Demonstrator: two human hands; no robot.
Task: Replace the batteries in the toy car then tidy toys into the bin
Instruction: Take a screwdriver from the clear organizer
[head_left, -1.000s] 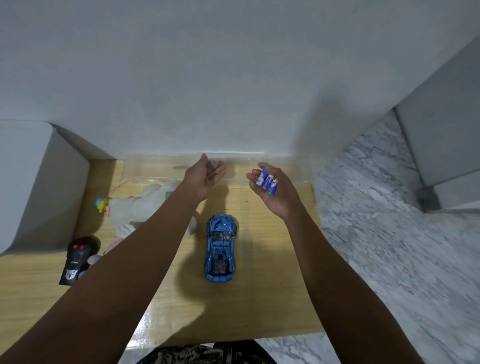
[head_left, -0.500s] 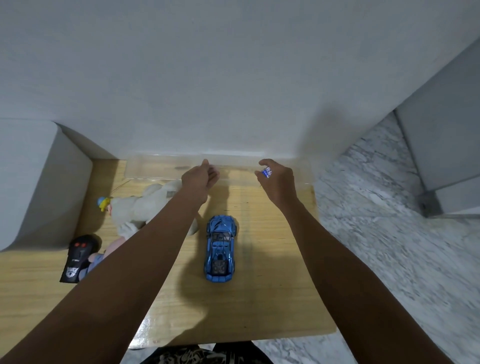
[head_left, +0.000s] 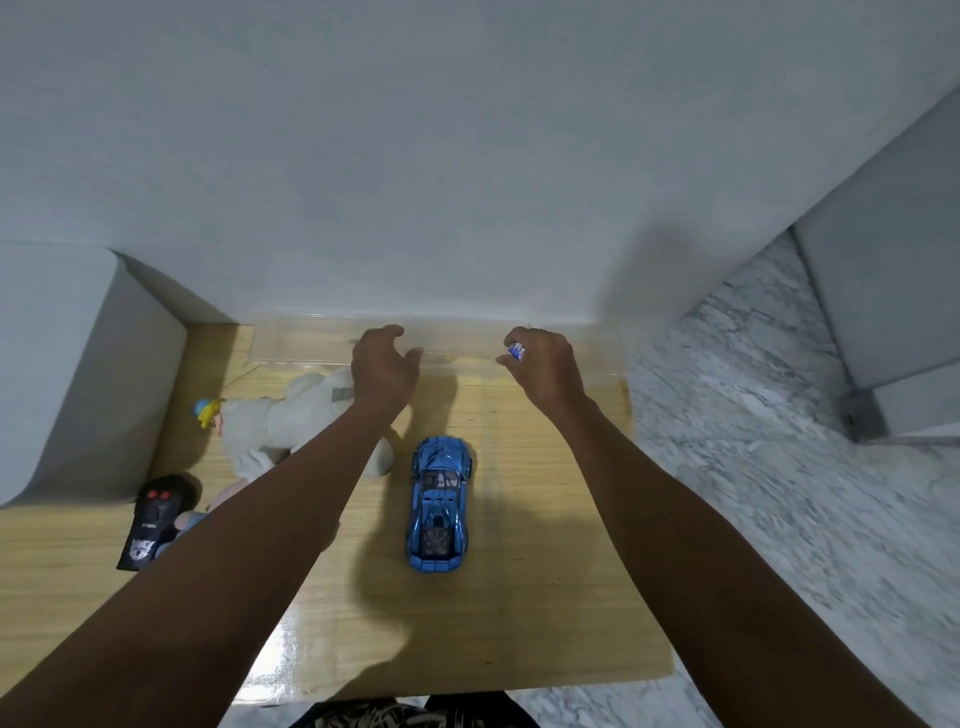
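Note:
A shiny blue toy car (head_left: 440, 504) stands upright on the wooden table (head_left: 545, 597), between my two forearms. My right hand (head_left: 543, 366) is palm down at the far edge, fingers curled around blue and white batteries (head_left: 516, 352), of which only the ends show. My left hand (head_left: 383, 364) is palm down beside it, fingers loosely apart and holding nothing. Both hands hover over a clear plastic bin (head_left: 301, 340) that stands against the wall.
A white plush toy (head_left: 283, 421) with a small blue and yellow figure (head_left: 207, 410) lies left of my left arm. A black remote control (head_left: 150, 522) lies at the left. A grey block (head_left: 67, 374) stands at the left; marble floor (head_left: 779, 493) lies right of the table.
Both hands turned from palm up to palm down. My right hand closed over the batteries that lay open on its palm. The hands stayed at the bin.

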